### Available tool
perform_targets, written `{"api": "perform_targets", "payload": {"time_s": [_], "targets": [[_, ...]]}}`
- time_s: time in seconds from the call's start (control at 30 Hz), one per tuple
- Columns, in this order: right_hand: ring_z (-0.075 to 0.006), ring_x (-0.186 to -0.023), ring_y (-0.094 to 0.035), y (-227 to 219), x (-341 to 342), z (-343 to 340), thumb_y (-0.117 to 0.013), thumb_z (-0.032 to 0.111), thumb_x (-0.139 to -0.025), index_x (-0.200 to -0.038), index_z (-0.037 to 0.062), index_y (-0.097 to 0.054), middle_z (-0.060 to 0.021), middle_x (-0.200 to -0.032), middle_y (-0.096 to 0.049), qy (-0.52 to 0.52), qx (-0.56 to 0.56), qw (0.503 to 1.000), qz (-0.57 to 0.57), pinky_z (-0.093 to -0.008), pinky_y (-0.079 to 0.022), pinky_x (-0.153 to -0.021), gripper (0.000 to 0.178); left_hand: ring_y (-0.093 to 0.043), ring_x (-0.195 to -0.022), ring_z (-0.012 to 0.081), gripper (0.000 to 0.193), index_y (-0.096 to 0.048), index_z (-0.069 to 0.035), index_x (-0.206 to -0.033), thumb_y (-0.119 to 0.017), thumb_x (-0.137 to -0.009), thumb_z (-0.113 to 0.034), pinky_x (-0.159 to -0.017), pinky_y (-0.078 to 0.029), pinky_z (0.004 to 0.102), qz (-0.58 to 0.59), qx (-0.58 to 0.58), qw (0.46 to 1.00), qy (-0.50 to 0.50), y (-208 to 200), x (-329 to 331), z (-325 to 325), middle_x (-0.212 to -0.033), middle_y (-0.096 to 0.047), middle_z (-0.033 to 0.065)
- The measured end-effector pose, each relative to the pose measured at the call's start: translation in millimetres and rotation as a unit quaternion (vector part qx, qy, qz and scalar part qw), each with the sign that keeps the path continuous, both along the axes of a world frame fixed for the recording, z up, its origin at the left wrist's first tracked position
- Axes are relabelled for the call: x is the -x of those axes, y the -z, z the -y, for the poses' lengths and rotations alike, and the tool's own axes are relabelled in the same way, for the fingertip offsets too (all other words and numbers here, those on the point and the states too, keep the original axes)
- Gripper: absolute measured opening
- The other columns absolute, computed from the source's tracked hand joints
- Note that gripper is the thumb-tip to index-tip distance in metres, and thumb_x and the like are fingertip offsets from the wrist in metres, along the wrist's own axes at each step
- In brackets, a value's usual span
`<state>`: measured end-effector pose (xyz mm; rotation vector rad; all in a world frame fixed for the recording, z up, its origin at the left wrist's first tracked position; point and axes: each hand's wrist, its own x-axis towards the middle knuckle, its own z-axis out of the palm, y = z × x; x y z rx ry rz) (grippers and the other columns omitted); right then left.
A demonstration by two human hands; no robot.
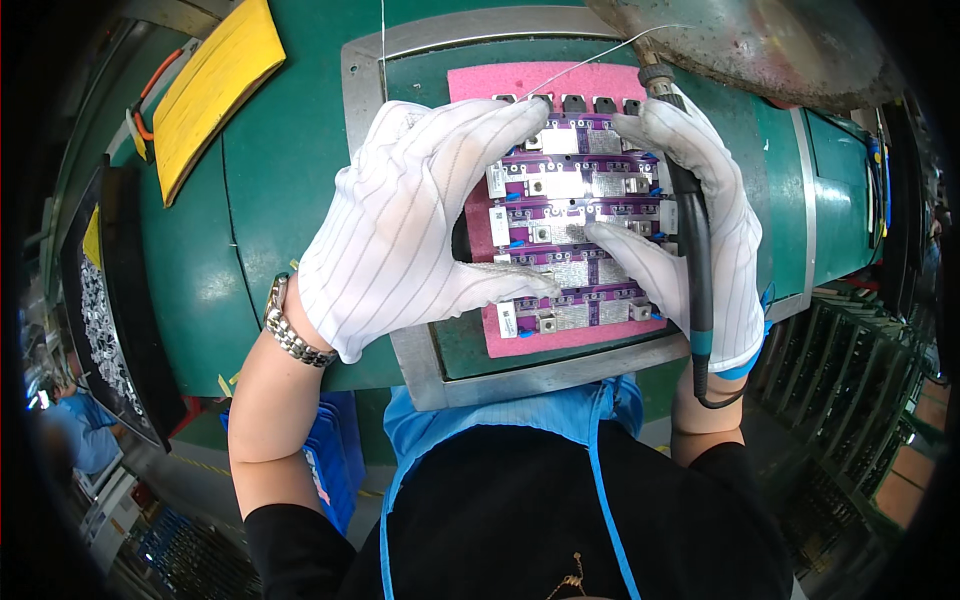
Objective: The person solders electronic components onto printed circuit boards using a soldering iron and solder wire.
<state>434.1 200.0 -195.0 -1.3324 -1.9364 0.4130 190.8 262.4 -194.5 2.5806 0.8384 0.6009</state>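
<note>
My left hand, in a white striped glove, reaches over the left side of a row of purple circuit boards. Its thumb and index finger are spread across them. A thin solder wire comes out by that index fingertip and runs to the upper right; how the other fingers grip it is hidden. My right hand, also gloved, holds a black soldering iron, its tip end pointing away from me. The right thumb touches or hovers over a middle board. Black components line the far edge. A pink foam pad lies beneath.
A metal frame surrounds the pad on the green table. A stained grey object stands far right. At the left are a yellow folder, orange-handled pliers and a black tray of small clear parts.
</note>
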Motion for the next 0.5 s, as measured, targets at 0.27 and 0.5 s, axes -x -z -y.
{"api": "perform_targets", "payload": {"time_s": [0.27, 0.5], "targets": [[-0.0276, -0.117, -0.061, 1.6, 0.0, 0.1, -0.086, 0.011, -0.068, -0.131, 0.0053, -0.05, -0.014, -0.117, -0.067, -0.012, -0.025, 0.996, 0.089, -0.0413, -0.042, -0.108, 0.072, -0.056, -0.116, 0.0274, 0.095, -0.052, -0.009, -0.136, -0.083, -0.06, -0.057, -0.101, -0.039, 0.0387, -0.001, 0.01, 1.0, 0.001, 3.0, 2.5, 4.3, -0.133, -0.058, 0.0081], [-0.0274, -0.113, -0.063, 7.2, -3.8, -3.5, -0.085, 0.008, -0.068, -0.128, 0.0049, -0.053, -0.0138, -0.117, -0.065, -0.003, -0.012, 0.999, 0.039, -0.04, -0.045, -0.105, 0.068, -0.056, -0.115, 0.028, 0.095, -0.052, -0.008, -0.137, -0.083, -0.06, -0.056, -0.1, -0.04, 0.0383, 0.012, 0.01, 1.0, 0.011, 5.1, -5.9, -2.5, -0.132, -0.058, 0.0088]]}}
